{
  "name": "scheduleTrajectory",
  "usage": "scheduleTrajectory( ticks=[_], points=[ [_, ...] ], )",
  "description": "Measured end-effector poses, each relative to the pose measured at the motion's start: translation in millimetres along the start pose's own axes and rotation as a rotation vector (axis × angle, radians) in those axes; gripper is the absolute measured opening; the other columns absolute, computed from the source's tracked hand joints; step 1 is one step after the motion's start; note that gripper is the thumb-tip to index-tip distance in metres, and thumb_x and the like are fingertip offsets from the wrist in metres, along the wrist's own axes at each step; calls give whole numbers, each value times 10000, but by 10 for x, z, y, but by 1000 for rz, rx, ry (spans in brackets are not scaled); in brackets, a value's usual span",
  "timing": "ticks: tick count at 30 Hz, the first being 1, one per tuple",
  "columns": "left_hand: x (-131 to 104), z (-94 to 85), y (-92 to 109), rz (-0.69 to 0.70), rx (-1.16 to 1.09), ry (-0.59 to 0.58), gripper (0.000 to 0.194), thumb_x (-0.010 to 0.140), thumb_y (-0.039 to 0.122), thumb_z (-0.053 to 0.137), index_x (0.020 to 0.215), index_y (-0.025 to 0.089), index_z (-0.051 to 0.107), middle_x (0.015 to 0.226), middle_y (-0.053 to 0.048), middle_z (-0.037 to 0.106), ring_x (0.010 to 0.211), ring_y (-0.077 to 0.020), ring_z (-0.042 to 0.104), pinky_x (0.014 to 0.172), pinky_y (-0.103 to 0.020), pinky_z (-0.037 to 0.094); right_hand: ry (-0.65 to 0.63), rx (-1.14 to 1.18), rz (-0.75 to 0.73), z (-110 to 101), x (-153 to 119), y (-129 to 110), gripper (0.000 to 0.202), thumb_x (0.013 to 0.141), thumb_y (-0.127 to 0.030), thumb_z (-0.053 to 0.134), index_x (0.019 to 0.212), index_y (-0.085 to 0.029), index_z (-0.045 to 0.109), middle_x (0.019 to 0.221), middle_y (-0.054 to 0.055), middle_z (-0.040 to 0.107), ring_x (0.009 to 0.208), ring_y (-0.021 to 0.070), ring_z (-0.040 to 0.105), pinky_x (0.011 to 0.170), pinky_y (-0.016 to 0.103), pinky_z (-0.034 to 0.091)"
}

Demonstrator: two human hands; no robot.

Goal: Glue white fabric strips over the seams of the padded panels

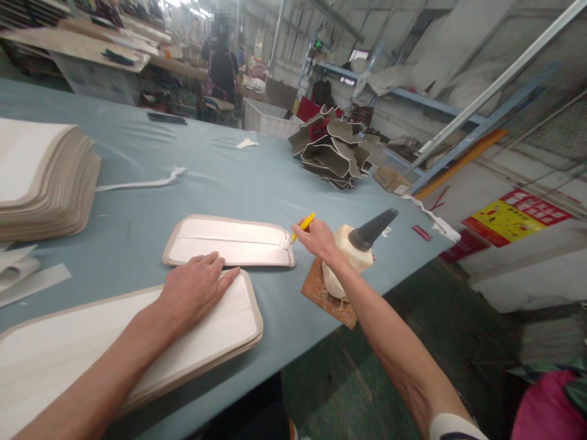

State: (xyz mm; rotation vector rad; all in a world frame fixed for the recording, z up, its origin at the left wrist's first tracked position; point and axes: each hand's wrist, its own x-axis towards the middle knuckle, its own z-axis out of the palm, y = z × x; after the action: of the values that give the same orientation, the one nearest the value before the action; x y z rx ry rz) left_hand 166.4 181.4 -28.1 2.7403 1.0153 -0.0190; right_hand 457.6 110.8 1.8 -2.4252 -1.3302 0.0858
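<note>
White panel [233, 231] is lying on the blue table [233, 189] beyond the near stack [220, 311], perhaps risking a skid if the left hand [195, 282], thumb apart from gathered fingers, is bracing too lightly while the right hand [320, 237], clamped on a yellow tool [309, 220], is pushing.

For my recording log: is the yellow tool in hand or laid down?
In hand: the right hand grips the yellow tool, whose two ends show beyond the grip.
</note>
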Motion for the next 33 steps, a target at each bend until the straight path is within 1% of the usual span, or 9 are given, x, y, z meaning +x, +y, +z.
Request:
scheduleTrajectory(
  ticks=[7,12,15,20,22,24,26,29,33],
  points=[
    [-14,-4,12,-15,-16,14,510,1043,516,351,1193,200,721,1296,-140,708,1284,-303,619,1045,-402,509,38,-153,-16,-91,-97,-142,321,1010,-410,533,958,-219,785,853,62,779,837,227,718,687,278,389],
    [-36,-27,54,-30,-4,16,552,1056,494,315,1198,141,716,1278,-197,709,1278,-340,625,1006,-442,531,28,-219,-48,-8,-167,-316,299,1014,-379,562,966,-192,790,897,121,795,876,264,737,708,297,408],
    [-42,-36,76,-32,8,13,560,1063,485,308,1222,130,711,1294,-207,702,1272,-345,633,991,-443,536,17,-192,-88,106,-175,-511,284,1018,-359,565,981,-191,791,914,134,800,887,263,741,719,295,421],
    [-40,-45,93,-39,23,17,565,1067,490,299,1202,137,719,1277,-202,706,1237,-331,645,971,-432,535,6,-71,-152,316,-136,-977,302,1024,-352,542,916,-190,773,860,104,791,855,234,742,710,275,432],
    [-46,-57,95,-30,32,12,553,1068,485,293,1190,159,724,1246,-184,715,1228,-313,648,967,-411,529,-5,90,-176,411,-106,-1150,310,1019,-357,539,859,-195,749,789,62,768,810,201,734,706,253,441],
    [-54,-75,97,-16,41,4,524,1066,481,307,1195,193,725,1237,-163,720,1221,-296,651,972,-395,520,-16,388,-164,498,-72,-1259,304,1003,-370,553,816,-193,716,717,22,728,736,168,710,690,232,455],
    [-54,-100,100,-8,52,-5,483,1062,472,331,1203,229,724,1241,-143,727,1211,-281,656,984,-387,512,-7,720,-105,555,-42,-1275,319,984,-427,568,808,-189,686,668,-4,687,639,144,662,643,224,466],
    [-20,-154,108,-26,75,-21,470,1060,453,329,1187,238,726,1216,-131,746,1163,-276,680,977,-395,513,46,1019,-29,543,-28,-1116,405,929,-581,609,829,-191,652,633,-28,635,530,118,568,552,226,450],
    [123,-261,121,-96,133,-42,538,1053,459,280,1131,163,723,1125,-182,764,1078,-325,712,917,-437,529,142,1123,0,357,-113,-715,500,844,-695,669,824,-197,629,619,-38,602,502,102,511,509,230,430]
  ],
)
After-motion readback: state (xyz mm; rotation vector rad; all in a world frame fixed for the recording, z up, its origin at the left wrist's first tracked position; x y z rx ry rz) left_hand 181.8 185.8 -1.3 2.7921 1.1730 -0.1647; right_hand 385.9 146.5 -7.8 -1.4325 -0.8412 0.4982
